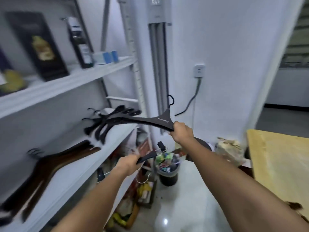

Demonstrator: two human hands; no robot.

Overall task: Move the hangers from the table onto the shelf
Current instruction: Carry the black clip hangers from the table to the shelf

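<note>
grips one shoulder tip of a black coat hanger [147,119] in the right hand [181,131], fingers curled tight round it. holds it out nearly level toward the middle shelf [115,139], with the far tip over the heap of black hangers [103,124] lying there and the hook [170,99] pointing up. grips the bar of a black clip hanger [147,157] in the left hand [128,163], fingers wrapped round it, lower down and just off the shelf edge. leaves the table [275,164] well apart at the right.

could twist or slip out of the right hand, being held only at one end of a long arm. might catch the far tip in the hooks of the heap and drag some off the edge. may snag the clips [161,145] on the shelf front if brought in low. would likely drop anything lost into the waste bin [168,173] or the floor clutter below. risks disturbing the brown wooden hangers [58,163] nearer along the same shelf if set down carelessly.

reads "impression" in white print at the neck of the coat hanger; cannot make out the word before it. shows lit digits on the tower air conditioner [156,0], apparently "22.0", cut by the frame top. cannot read the labels on the dark bottle [80,42] or the dark box [38,46] above: too blurred.
</note>
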